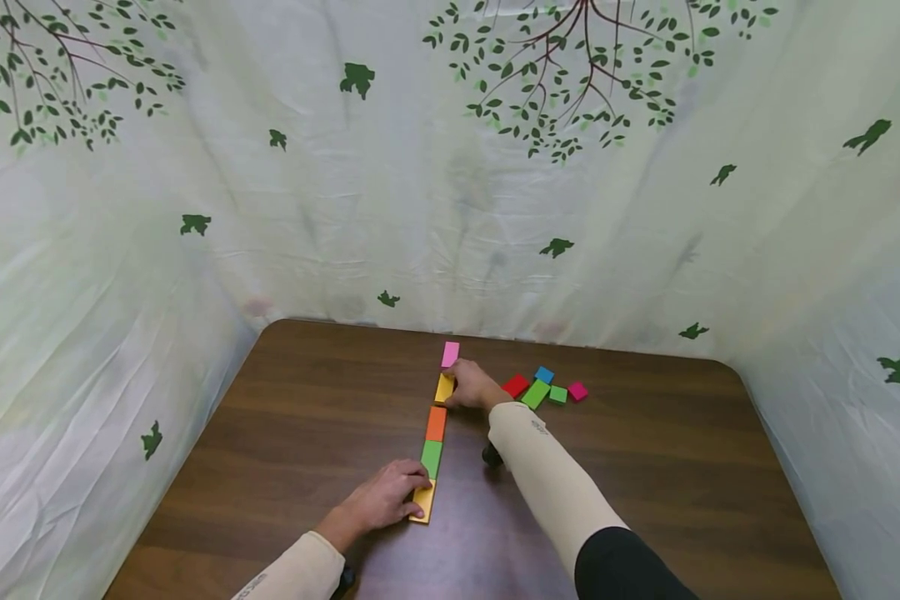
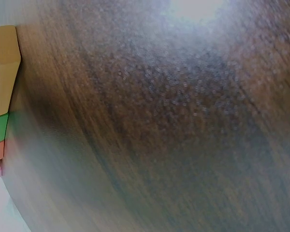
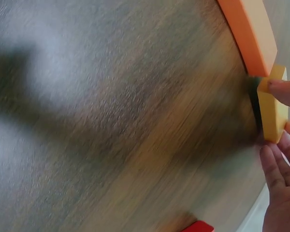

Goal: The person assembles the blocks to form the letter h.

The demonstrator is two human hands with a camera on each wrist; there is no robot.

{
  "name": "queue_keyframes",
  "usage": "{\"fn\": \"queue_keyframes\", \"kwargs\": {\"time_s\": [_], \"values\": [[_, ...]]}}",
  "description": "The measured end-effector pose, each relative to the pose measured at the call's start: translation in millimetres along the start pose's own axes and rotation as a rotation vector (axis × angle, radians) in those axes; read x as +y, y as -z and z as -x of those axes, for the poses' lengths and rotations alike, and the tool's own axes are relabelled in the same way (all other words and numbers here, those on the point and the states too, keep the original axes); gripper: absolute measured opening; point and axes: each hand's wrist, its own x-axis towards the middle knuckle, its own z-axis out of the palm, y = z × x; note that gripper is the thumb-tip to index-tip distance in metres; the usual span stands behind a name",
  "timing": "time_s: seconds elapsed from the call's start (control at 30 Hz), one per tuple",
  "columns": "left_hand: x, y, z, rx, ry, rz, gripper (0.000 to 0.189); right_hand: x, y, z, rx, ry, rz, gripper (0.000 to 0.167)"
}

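A row of coloured wooden blocks runs away from me in the head view. My left hand (image 1: 387,496) grips the nearest yellow block (image 1: 423,504) with thumb and fingers; in the left wrist view only fingertips show beside that block (image 2: 6,63). Beyond it lie a green block (image 1: 431,458) and an orange block (image 1: 436,423). My right hand (image 1: 474,386) pinches another yellow block (image 1: 442,388) between thumb and fingers. In the right wrist view this yellow block (image 3: 272,111) stands at the orange block's end (image 3: 253,34). A pink block (image 1: 451,353) is at the far end.
Right of the right hand lie loose blocks: red (image 1: 516,385), blue (image 1: 544,374), a larger green (image 1: 536,393), a small green (image 1: 558,395) and magenta (image 1: 577,391). The brown table (image 1: 645,467) ends at a leaf-patterned curtain (image 1: 450,225).
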Motion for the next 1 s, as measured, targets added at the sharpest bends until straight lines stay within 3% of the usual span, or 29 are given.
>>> {"fn": "queue_keyframes", "kwargs": {"time_s": [1.0], "values": [[-1.4,-2.3,0.7,0.001,-0.001,0.011,0.029,-5.3,-3.1,-0.7,-0.027,0.048,0.025,0.052]]}}
